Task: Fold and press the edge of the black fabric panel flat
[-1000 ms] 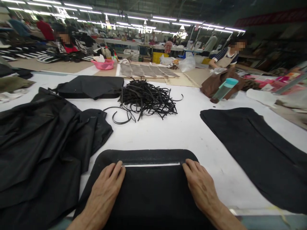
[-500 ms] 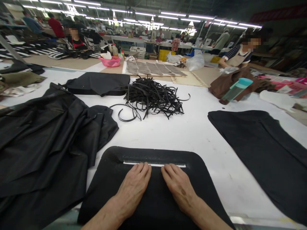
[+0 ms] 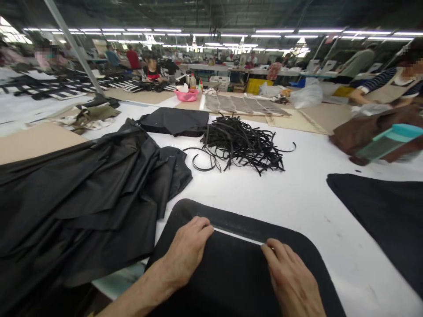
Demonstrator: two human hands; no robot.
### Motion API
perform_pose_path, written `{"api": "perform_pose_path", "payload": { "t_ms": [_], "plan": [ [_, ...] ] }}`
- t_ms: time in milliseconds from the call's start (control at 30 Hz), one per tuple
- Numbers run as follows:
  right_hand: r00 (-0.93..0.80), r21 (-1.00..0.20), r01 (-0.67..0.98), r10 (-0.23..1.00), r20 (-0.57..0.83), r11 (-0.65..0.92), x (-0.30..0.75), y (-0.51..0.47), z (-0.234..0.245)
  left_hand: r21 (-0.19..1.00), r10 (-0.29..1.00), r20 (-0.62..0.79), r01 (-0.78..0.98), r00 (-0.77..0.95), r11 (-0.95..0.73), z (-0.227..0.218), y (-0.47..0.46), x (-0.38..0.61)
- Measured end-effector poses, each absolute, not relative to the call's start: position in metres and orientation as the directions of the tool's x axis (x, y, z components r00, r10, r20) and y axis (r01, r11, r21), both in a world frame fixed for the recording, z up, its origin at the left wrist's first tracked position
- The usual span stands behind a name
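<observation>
On the white table, the left side is taken up by loosely folded black cloth. Beyond its right end a dark stack is laid flat. Nearer the front, the left hand is rested back upward on the black panel, its fingers bent and their tips set at the left end of a white line; whether anything is gripped there cannot be told. The panel is laid at the table's near side, just right of the cloth. Half a second ago both hands are seen close together near the line's middle; now they are spread toward its two ends, and the stretch between is left bare. The work is thus judged to be shifted outward along the line. The panel is also seen more aslant, though how much of this is owed to the turned camera cannot be told. Behind the panel, black strips are heaped. At the line's right end the right hand is placed, fingers curled; whether the panel is pinched is not shown. Farther right, a black piece is spread, and behind it a tilted bottle is set before brown cloth.
</observation>
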State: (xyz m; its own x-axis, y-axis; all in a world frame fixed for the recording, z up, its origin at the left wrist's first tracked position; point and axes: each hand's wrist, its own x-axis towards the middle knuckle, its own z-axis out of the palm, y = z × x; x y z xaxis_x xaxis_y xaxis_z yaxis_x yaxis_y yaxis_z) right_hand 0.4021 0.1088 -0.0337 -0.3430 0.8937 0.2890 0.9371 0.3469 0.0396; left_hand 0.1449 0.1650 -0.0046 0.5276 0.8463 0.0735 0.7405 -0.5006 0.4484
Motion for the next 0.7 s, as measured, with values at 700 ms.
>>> {"api": "perform_pose_path", "payload": {
  "t_ms": [700],
  "plan": [
    [-0.461,-0.085,0.873,0.870,0.177,0.480,0.297,0.184,-0.042,0.333,0.931,0.092,0.870,0.354,-0.364,-0.031,0.199,0.122]
  ]
}}
